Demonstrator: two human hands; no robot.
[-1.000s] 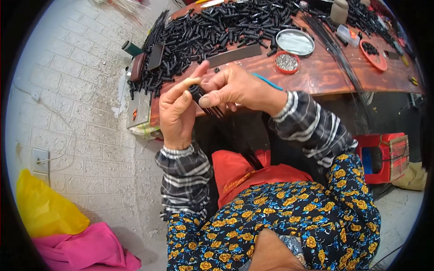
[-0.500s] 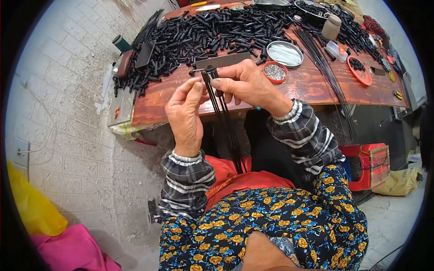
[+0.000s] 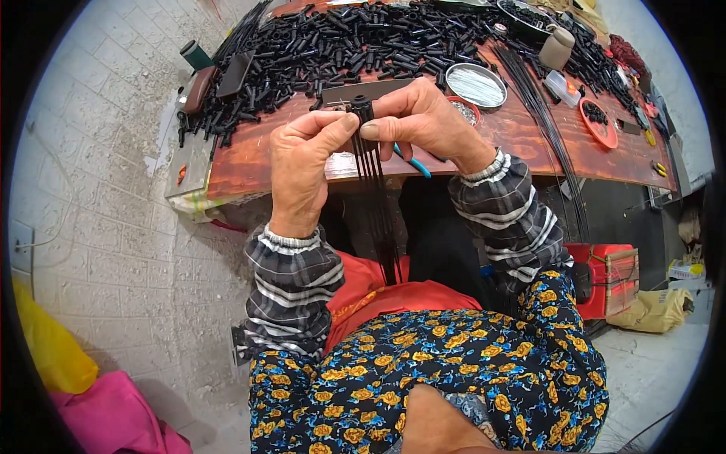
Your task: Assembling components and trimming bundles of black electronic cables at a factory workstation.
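My right hand point(image 3: 427, 125) is closed around the top of a bundle of thin black ribs point(image 3: 378, 204) joined to a black hub point(image 3: 361, 102), like an umbrella frame. The ribs hang down past the table edge toward my lap. Against the hub's left side my left hand point(image 3: 306, 163) is closed, thumb and forefinger pinched at the rib ends. A thin pale wire-like bit point(image 3: 344, 101) shows just above those fingertips; whether they hold it I cannot tell. Below my right palm a curved blue handle point(image 3: 413, 161) juts over the table edge, its other end hidden.
Black tubular parts point(image 3: 363, 41) lie heaped across the wooden table point(image 3: 249, 163). A round tray of pale thin strips point(image 3: 476, 85) and a red dish of small metal bits point(image 3: 467, 112) stand behind my right hand. Long black rods point(image 3: 541, 113) overhang the front edge at right.
My left hand has risen and moved in against the hub, its fingertips now touching there. The hub is slightly higher. More of the blue handle shows below my right hand.
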